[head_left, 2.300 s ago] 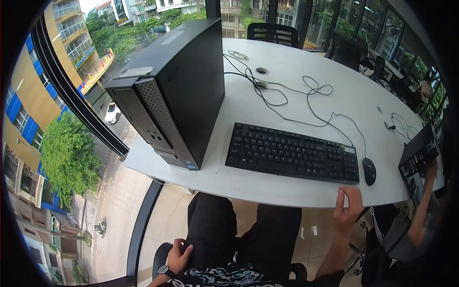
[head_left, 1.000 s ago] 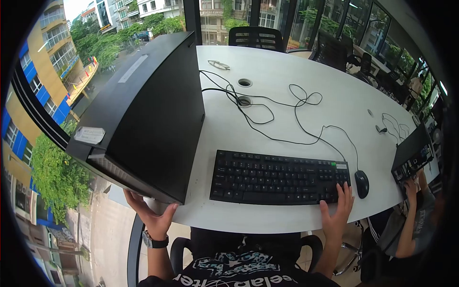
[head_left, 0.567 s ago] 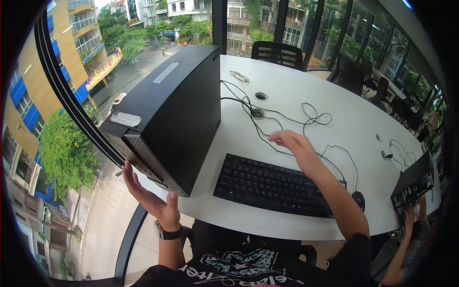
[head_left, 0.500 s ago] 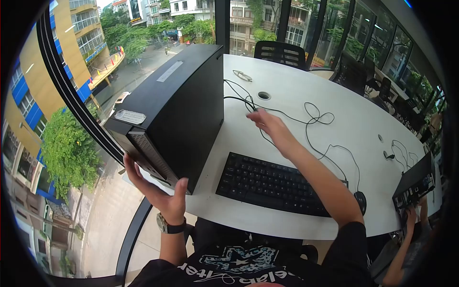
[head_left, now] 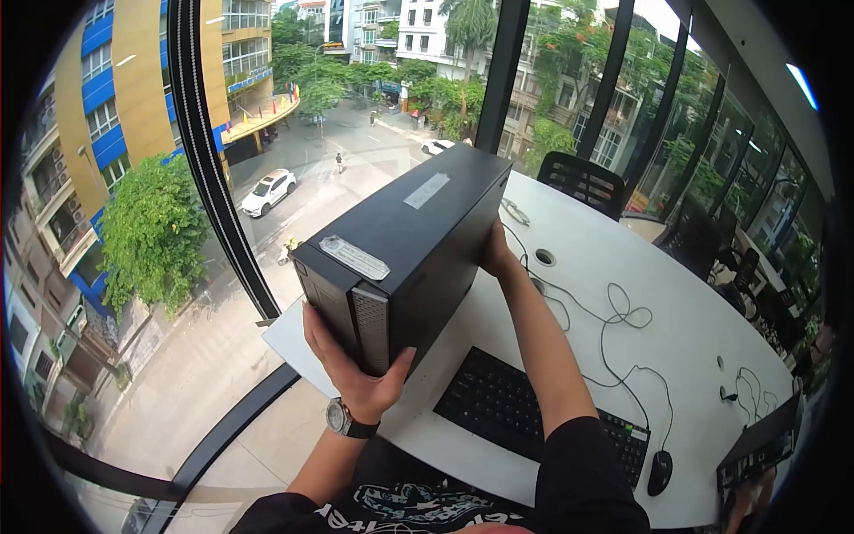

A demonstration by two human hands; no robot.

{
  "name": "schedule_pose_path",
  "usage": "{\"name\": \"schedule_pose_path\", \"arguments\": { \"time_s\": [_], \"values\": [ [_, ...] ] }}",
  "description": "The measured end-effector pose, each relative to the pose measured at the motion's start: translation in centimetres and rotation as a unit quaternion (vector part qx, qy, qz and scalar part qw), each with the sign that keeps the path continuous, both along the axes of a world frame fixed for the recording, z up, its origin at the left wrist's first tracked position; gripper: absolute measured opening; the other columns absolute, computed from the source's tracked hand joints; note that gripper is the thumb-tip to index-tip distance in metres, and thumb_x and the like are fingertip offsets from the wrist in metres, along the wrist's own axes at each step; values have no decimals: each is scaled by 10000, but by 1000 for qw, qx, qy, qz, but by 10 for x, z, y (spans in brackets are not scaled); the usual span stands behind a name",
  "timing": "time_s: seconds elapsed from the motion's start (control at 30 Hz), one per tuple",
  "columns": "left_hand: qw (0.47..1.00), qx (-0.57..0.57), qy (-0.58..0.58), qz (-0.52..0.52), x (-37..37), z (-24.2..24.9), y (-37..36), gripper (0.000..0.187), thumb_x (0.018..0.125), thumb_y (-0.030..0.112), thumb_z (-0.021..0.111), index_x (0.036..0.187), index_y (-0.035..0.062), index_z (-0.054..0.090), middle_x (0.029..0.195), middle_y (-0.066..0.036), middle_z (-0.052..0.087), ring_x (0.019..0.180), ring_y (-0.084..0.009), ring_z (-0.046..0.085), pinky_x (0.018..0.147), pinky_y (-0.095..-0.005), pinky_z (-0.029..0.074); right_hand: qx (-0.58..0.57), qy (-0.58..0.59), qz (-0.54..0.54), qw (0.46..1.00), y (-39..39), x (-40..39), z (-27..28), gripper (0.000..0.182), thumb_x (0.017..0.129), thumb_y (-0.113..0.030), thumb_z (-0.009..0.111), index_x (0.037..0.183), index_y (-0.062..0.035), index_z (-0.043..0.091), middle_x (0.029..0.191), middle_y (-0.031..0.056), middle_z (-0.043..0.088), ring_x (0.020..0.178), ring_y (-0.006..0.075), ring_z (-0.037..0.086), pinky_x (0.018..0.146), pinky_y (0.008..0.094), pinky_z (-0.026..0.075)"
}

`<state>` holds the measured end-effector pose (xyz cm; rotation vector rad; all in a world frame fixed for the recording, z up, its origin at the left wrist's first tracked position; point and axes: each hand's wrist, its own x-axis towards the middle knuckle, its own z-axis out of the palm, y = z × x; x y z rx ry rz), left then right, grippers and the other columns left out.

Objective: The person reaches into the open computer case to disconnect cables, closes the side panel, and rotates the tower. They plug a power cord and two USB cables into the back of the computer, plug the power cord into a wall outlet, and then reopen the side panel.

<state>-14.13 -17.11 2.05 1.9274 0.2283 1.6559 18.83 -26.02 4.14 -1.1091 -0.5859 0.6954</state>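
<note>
A black computer tower (head_left: 436, 267) stands upright near the left edge of the white table (head_left: 569, 267), two pale labels on its top. Around its near front end, low down, my left hand (head_left: 360, 369) is spread, thumb on the right and fingers on the left. My right hand (head_left: 496, 249) presses against the far right end of the case, its fingers partly hidden behind it. Below my right forearm lies a black keyboard (head_left: 489, 392), and a black mouse (head_left: 659, 473) is at its right end.
Loose black cables (head_left: 614, 316) run across the table past a round cable hole (head_left: 544, 257). A black chair (head_left: 583, 182) stands beyond the far edge. At the lower right, another person's hand (head_left: 743, 498) is at an open black case (head_left: 761, 440). Tall windows border the left.
My right hand has moved from above the cables to the tower's far end. The view has shifted, and the tower appears turned and farther right in it. My left hand stays at its front.
</note>
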Motion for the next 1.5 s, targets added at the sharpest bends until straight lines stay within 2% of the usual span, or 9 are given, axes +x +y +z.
{"name": "schedule_pose_path", "arguments": {
  "time_s": [0.2, 0.4, 0.5, 0.57, 1.0, 1.1, 1.2, 1.3, 1.5],
  "values": [
    [1000, 10, 11, -10, 2, 3, 36, 1198, 762, 434, 789, 1607, -58, 96, 1618, -245, 237, 1492, -356, 277, 1215, -462, 211, 32, -5, 85, 996, -5, 28, -30, 846, 1015, -702, 298, 1582, -74, 322, 1599, 124, 381, 1457, 307, 379, 1209, 466, 306],
    [957, -112, -3, -267, 30, 6, 113, 1127, 813, 515, 723, 1632, 16, 133, 1572, -195, 365, 1422, -298, 412, 1182, -401, 312, 18, -13, -111, 994, -39, -38, -10, 759, 1057, -654, 245, 1605, -132, 300, 1604, 63, 391, 1474, 227, 369, 1213, 371, 304],
    [963, -88, 13, -256, 33, -2, 129, 1049, 858, 551, 695, 1616, 10, 212, 1551, -204, 408, 1428, -298, 414, 1180, -408, 317, 17, -47, -149, 988, -48, -64, -4, 780, 1058, -667, 218, 1613, -122, 280, 1616, 61, 377, 1481, 219, 360, 1219, 357, 284],
    [995, 2, 52, -87, 24, -2, 125, 898, 940, 554, 631, 1578, 3, 321, 1525, -206, 456, 1410, -303, 446, 1171, -415, 328, 11, -47, -143, 989, -53, -71, -4, 804, 1051, -682, 220, 1616, -113, 272, 1624, 61, 363, 1485, 216, 351, 1223, 353, 271],
    [990, -115, -47, -66, 97, -12, 128, 576, 1068, 459, 477, 1301, -54, 594, 1162, -177, 702, 1075, -263, 652, 964, -353, 470, -2, -64, -83, 994, -84, -80, -28, 830, 1032, -721, 249, 1621, -137, 246, 1619, 56, 329, 1452, 216, 354, 1181, 373, 312],
    [991, -116, -65, -29, 125, -13, 140, 579, 1086, 483, 414, 948, -45, 607, 839, -107, 610, 818, -187, 507, 780, -351, 422, -15, -127, -203, 971, -87, -128, -8, 795, 1051, -651, 351, 1525, -14, 335, 1503, 141, 417, 1415, 235, 358, 1182, 363, 263],
    [991, -122, -13, -49, 149, -24, 172, 624, 1075, 509, 415, 1128, -63, 660, 973, -136, 694, 888, -201, 599, 837, -342, 467, 8, -163, -215, 963, -85, -131, -18, 890, 995, -625, 535, 1529, 43, 290, 1473, 207, 403, 1397, 297, 372, 1192, 391, 256],
    [985, -138, -73, -76, 180, -23, 179, 629, 1089, 500, 386, 996, -68, 641, 892, -86, 656, 847, -174, 546, 797, -350, 447, -30, -294, -259, 920, -85, -144, -27, 995, 918, -534, 703, 1529, 99, 238, 1484, 268, 347, 1419, 368, 324, 1199, 444, 255],
    [939, -232, -110, -230, 199, -43, 203, 590, 1103, 467, 368, 1193, -40, 654, 1159, -111, 676, 1060, -186, 603, 977, -360, 462, -123, -389, -264, 874, -88, -156, -29, 1065, 857, -313, 784, 1558, 105, 100, 1549, 319, 214, 1483, 441, 209, 1221, 494, 238]
  ]
}}
